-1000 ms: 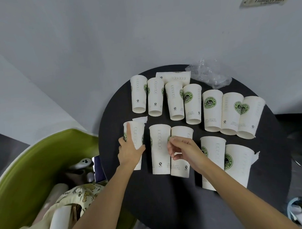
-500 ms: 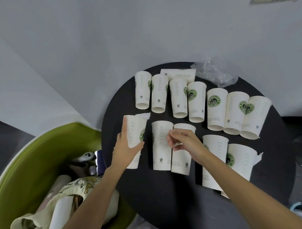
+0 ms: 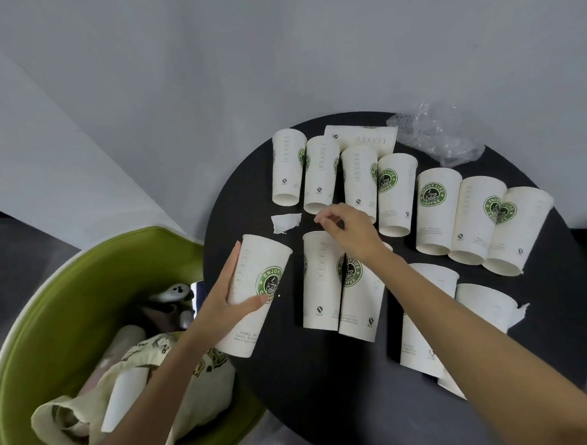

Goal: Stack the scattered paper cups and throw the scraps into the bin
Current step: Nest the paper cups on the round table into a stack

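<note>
Several white paper cups with green logos lie on the round black table (image 3: 325, 404), in a back row (image 3: 396, 193) and a front row (image 3: 322, 281). My left hand (image 3: 221, 299) grips one cup (image 3: 254, 290) by its side at the table's left edge, lifted and tilted. A torn white paper scrap (image 3: 285, 222) lies just beyond that cup. My right hand (image 3: 350, 228) hovers over the front row, its loosely curled fingers pointing left toward the scrap and holding nothing. Another torn scrap (image 3: 518, 314) sticks out beside the rightmost front cup.
A flattened cup (image 3: 362, 140) and crumpled clear plastic (image 3: 435, 137) sit at the table's far edge. Left of the table is a green round tub (image 3: 55, 297) holding a printed cloth bag (image 3: 151, 377) and a white paper roll. Grey walls stand behind.
My left hand lifted its cup toward me, uncovering the scrap on the table. My right hand left the middle cup's rim and moved up and left toward the scrap.
</note>
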Demonstrator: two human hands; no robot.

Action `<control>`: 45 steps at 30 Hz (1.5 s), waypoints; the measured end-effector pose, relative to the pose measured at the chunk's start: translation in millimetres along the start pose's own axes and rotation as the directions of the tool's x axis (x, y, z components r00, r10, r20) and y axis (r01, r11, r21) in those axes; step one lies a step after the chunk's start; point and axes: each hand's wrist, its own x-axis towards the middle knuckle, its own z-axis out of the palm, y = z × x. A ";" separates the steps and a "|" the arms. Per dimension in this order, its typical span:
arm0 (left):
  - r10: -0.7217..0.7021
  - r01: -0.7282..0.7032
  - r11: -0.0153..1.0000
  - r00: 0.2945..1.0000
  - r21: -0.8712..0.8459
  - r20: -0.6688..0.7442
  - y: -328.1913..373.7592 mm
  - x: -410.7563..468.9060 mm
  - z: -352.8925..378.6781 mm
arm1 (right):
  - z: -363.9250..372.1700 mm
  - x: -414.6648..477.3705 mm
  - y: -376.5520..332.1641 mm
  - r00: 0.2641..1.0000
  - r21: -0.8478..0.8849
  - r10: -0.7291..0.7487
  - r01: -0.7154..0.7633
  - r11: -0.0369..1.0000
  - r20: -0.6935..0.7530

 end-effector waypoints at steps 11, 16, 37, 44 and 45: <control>-0.047 0.046 0.999 0.998 -0.027 -0.039 -5.6 13.4 1.8 | 15.1 22.7 8.3 0.969 -0.128 0.076 -0.047 0.991 0.234; -0.049 0.049 0.999 0.998 -0.009 -0.046 -6.7 18.4 1.4 | 16.7 22.1 7.0 0.937 -0.197 0.107 -0.042 0.980 0.333; 0.044 -0.053 0.985 0.997 0.164 0.058 11.7 21.4 -46.1 | -65.4 1.6 -24.8 0.987 0.179 -0.006 0.035 0.983 -0.159; 0.088 -0.145 0.949 0.975 0.279 0.206 27.4 21.3 -39.0 | -98.9 -12.8 -38.4 0.847 0.282 -0.032 0.213 0.936 -0.530; 0.095 -0.160 0.943 0.969 0.290 0.227 29.6 20.5 -36.4 | -98.5 -15.0 -41.8 0.826 0.289 -0.031 0.232 0.929 -0.563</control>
